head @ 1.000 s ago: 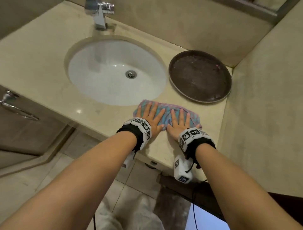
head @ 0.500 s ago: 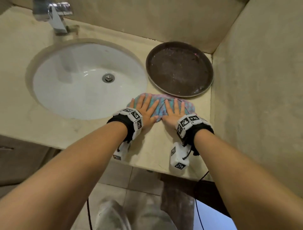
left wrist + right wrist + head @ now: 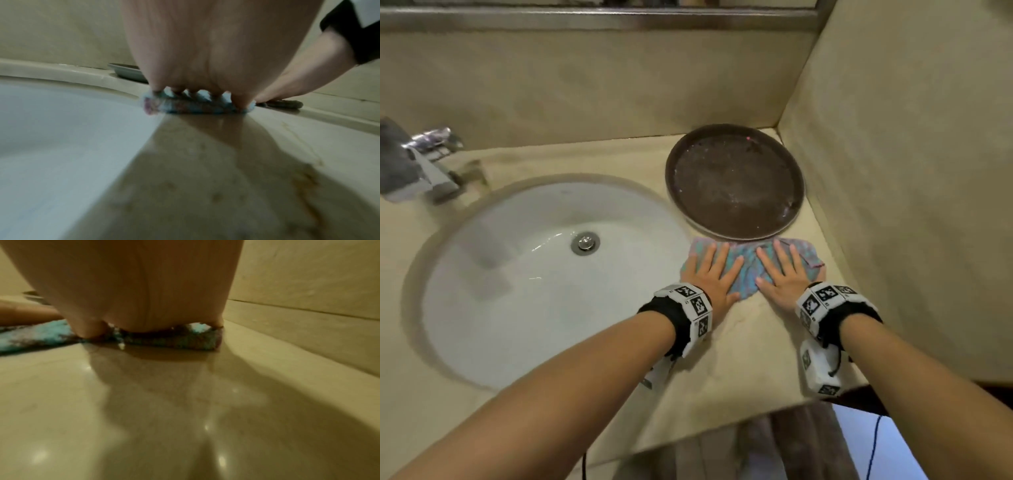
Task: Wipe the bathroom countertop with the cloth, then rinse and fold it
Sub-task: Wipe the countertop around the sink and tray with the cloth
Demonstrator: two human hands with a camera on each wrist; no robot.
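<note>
Teal-and-pink cloth (image 3: 751,265) flat on the beige countertop (image 3: 750,346), now pushed up against the front rim of the round brown tray (image 3: 734,181), between the white sink (image 3: 544,274) and the side wall (image 3: 911,205)

Half a second back: same cloth lying just short of the tray; a second back, nearer the counter's front edge. So one forward stroke, carried as far as the tray allows

Left hand (image 3: 710,275) and right hand (image 3: 780,274) side by side on top, palms down, fingers straight and spread, pressing rather than gripping. From the left wrist view, fingertips (image 3: 240,100) sunk into the bunched edge of the cloth (image 3: 197,104); from the right wrist view, heel of the hand bearing down on the cloth (image 3: 174,339), counter shining in front of it

Wiping likely mid-way, judging by the reach so far: strip in front of the tray covered, area beside the tap (image 3: 424,164) and under the tray probably untouched. Next sensibly a pull back or a sideways sweep. Rinsing and folding not yet begun
</note>
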